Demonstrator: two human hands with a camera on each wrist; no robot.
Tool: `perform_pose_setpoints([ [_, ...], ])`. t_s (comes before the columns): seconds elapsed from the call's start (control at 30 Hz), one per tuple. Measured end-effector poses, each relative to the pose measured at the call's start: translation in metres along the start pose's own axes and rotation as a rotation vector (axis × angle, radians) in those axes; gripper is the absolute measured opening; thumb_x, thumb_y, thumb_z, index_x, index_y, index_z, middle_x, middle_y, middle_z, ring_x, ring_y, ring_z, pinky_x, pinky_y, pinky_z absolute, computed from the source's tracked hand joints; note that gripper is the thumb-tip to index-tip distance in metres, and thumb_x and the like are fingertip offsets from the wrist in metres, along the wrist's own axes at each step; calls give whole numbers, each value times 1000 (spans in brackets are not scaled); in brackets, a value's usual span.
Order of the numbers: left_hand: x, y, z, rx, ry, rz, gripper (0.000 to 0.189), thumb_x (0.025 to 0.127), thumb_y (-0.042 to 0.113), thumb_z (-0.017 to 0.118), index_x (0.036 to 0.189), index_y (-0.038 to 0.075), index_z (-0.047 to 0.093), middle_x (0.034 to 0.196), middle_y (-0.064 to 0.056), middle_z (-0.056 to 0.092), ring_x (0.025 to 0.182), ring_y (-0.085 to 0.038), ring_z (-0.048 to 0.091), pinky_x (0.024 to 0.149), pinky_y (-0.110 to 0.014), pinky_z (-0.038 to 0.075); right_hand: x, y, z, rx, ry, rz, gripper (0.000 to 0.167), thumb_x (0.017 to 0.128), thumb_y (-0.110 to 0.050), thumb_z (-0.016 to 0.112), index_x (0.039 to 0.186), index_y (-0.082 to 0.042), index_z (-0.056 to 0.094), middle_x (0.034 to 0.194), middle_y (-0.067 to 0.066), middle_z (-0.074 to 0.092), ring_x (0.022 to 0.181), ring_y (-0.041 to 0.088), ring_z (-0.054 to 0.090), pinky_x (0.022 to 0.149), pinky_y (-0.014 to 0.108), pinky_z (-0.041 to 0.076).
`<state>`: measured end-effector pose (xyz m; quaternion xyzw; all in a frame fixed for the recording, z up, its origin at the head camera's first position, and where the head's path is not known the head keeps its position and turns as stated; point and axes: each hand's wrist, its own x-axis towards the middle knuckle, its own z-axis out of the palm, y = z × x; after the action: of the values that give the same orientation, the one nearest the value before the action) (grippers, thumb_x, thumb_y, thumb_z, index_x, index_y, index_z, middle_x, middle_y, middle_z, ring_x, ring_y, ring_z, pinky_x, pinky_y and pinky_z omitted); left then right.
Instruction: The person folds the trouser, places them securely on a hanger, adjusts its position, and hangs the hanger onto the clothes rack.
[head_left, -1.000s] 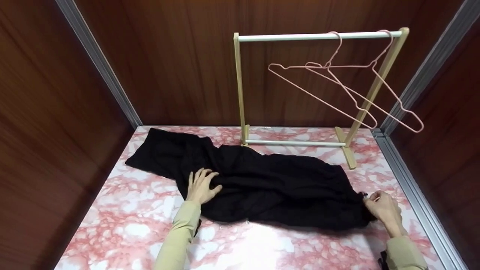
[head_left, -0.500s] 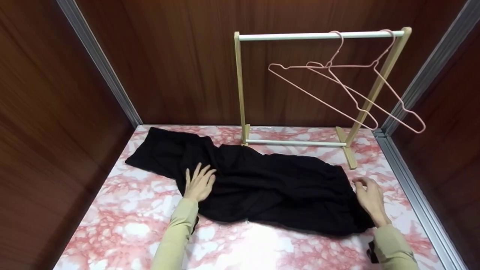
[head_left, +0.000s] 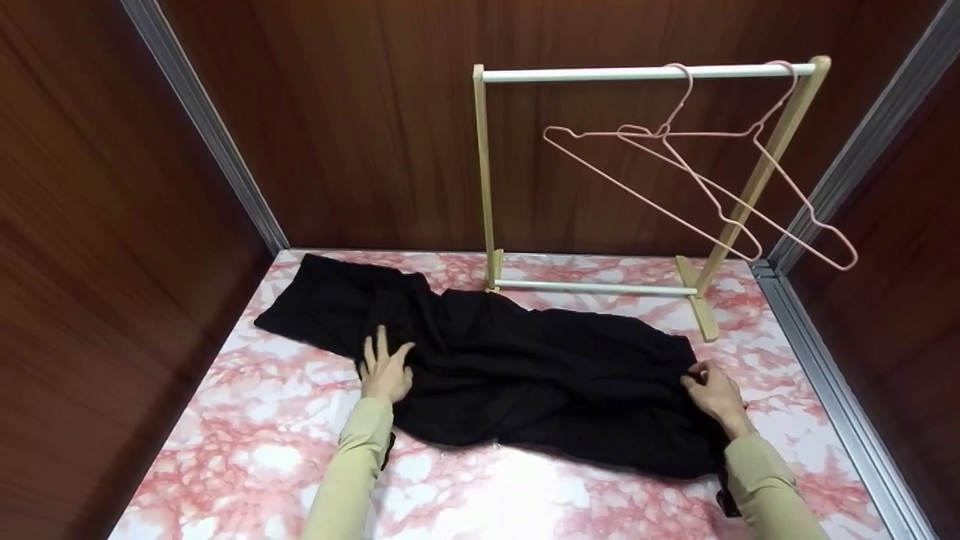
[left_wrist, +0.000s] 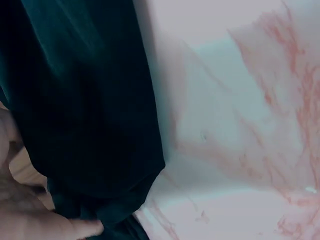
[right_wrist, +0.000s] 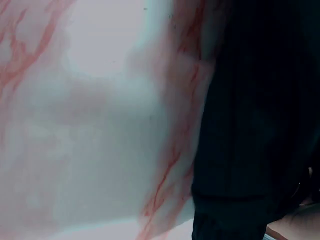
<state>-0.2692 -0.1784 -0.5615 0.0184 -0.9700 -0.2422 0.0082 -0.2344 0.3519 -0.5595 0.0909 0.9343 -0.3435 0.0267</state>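
Dark cloth (left_wrist: 90, 110) at left, bunched near bottom; left hand (left_wrist: 35, 220) touching it; marbled pink-white tabletop (left_wrist: 230, 125) at right.

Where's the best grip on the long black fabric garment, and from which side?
Probably the right-hand short edge, coming from the right: the long black fabric garment lies creased, stretched left to right, and that end borders bare pink-and-white marbled tabletop, leaving room for fingers. The right hand pinches there; the left hand rests toward the other end.
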Motion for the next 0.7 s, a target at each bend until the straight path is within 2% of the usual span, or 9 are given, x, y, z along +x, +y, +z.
perform_pose_setpoints([
  [0.1,1,-1,1,-72,36,-70,45,92,11,62,137,15,56,167,-26,7,148,-53,15,105,-73,40,0,0,2,31,-5,38,46,99,-24,56,128,8,44,130,41,51,120,54,50,103,60,41],
  [0.17,2,-1,0,-106,52,-123,44,93,14,62,136,15,54,165,-30,9,144,-54,21,100,-72,44,0,0,2,58,-25,69,56,99,-27,56,134,12,38,137,43,46,126,55,47,107,60,39],
  [0.27,4,-2,-1,-147,88,-187,44,96,16,60,139,14,49,158,-36,23,137,-55,32,99,-70,46,0,-2,1,90,-57,122,67,99,-31,56,139,18,32,142,44,40,131,57,41,112,59,36],
  [0.4,5,-7,-4,-181,121,-247,52,99,17,57,147,13,37,139,-39,44,123,-56,50,98,-64,48,-1,-3,0,94,-34,153,64,100,-33,55,137,18,41,137,45,44,126,57,45,108,60,40],
  [0.5,4,-12,-6,-193,125,-260,51,101,18,55,148,12,35,130,-35,54,114,-55,59,92,-63,50,-2,-2,0,94,27,150,58,101,-32,52,134,15,46,134,44,47,123,58,48,104,62,41],
  [0.57,4,-16,-6,-207,152,-252,43,101,16,53,142,13,42,125,-31,60,109,-54,62,88,-63,51,-3,-1,-1,96,71,141,54,103,-33,50,131,13,48,132,43,49,121,58,49,102,63,42],
  [0.63,3,-20,-6,-229,214,-230,32,100,12,51,131,12,51,119,-27,64,106,-53,63,86,-62,51,-3,1,-2,103,131,135,52,103,-33,47,131,11,49,132,41,50,122,57,49,102,63,41],
  [0.7,2,-23,-7,-250,302,-193,25,97,6,49,120,10,58,110,-25,66,101,-51,63,84,-61,51,-4,2,-4,115,192,138,50,104,-33,45,131,9,50,133,39,51,123,56,49,103,64,40],
])
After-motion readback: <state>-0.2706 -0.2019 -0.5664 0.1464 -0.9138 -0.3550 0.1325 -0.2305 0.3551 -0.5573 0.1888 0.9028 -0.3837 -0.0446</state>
